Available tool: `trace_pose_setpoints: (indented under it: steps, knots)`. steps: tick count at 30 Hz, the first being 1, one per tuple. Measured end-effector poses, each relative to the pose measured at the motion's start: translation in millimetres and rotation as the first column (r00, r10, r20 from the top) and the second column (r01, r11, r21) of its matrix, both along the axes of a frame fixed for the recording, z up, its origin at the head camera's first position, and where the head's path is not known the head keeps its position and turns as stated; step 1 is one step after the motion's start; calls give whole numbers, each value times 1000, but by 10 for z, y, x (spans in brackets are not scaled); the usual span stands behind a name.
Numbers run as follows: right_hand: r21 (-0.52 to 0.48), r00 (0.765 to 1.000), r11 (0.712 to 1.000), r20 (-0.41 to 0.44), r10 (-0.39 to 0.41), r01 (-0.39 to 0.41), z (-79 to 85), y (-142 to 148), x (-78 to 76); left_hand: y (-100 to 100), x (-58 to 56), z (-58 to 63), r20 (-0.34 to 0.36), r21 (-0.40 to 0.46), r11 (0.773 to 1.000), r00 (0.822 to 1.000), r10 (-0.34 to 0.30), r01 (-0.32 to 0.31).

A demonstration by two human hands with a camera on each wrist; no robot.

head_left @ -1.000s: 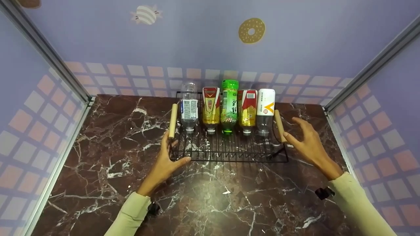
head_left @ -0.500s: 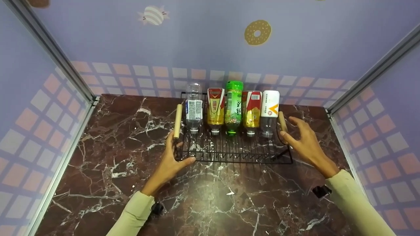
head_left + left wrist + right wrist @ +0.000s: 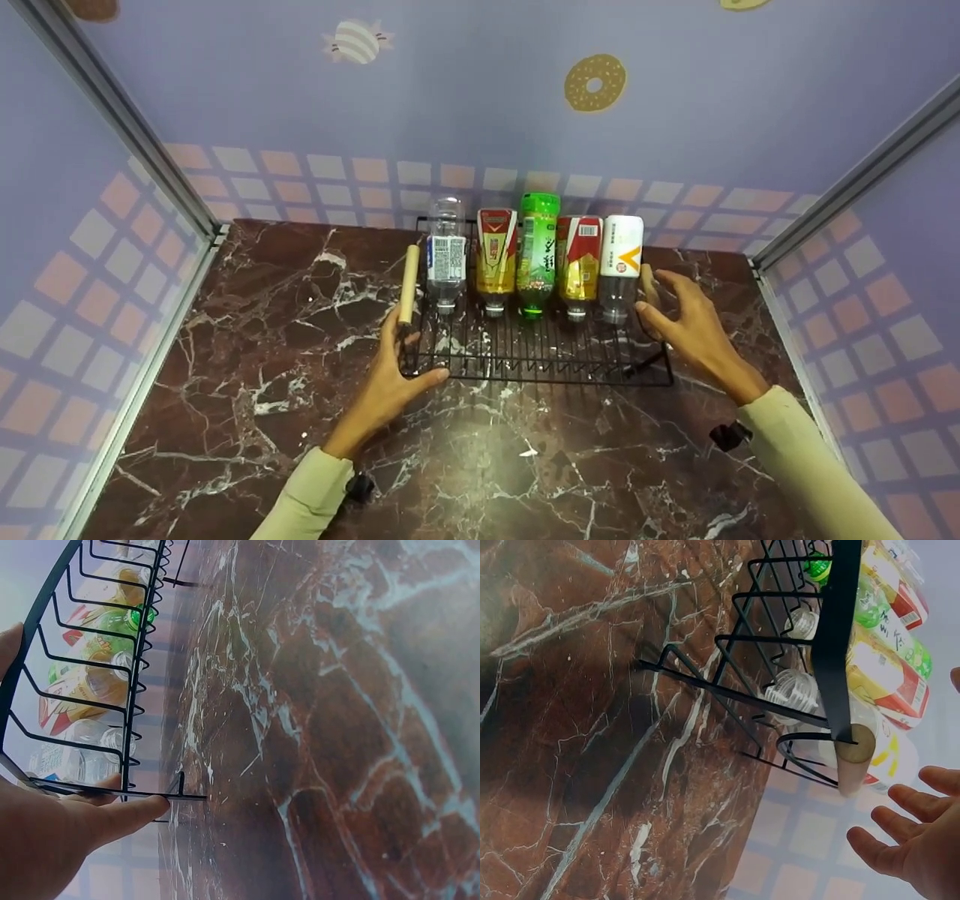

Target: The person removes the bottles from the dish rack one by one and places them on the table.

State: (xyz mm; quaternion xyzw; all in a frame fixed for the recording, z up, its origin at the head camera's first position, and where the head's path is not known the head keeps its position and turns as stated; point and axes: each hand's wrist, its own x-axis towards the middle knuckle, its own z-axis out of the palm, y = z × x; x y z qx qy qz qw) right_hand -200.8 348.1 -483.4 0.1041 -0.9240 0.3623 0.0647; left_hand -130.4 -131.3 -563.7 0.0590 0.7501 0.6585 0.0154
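A black wire dish rack (image 3: 540, 379) stands against the back wall, holding a row of several bottles with their necks toward its front. From left come a clear bottle (image 3: 448, 259), a red-and-yellow one (image 3: 496, 262), a green one (image 3: 539, 247), another red-and-yellow one (image 3: 580, 259), and a white-labelled bottle (image 3: 622, 247). My left hand (image 3: 394, 386) grips the rack's left front corner, fingers round the side below the left wooden handle (image 3: 409, 285). My right hand (image 3: 697, 322), fingers spread, hovers beside the right wooden handle (image 3: 853, 757); the right wrist view shows a gap between them.
A dark marbled tabletop (image 3: 480, 465) lies under the rack, with a small white scrap (image 3: 529, 452) on it. Purple panels with printed checks stand at the back, left (image 3: 52, 375) and right (image 3: 892, 330).
My right hand has shifted slightly left, so its thumb now overlaps the right handle in the head view. The head view has drifted a little; the left hand keeps its hold on the rack.
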Motion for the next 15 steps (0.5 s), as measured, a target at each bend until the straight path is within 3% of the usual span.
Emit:
trace_pose_setpoints:
  steps: [8, 15]
  knots:
    - [11, 998, 1000, 63, -26, 26, -90, -15, -74, -13, 31, -1, -3, 68, 998, 1000, -6, 6]
    - [2, 996, 999, 77, -40, 40, -124, -20, -124, 0, 24, -35, 0, 66, 998, 1000, -24, 24]
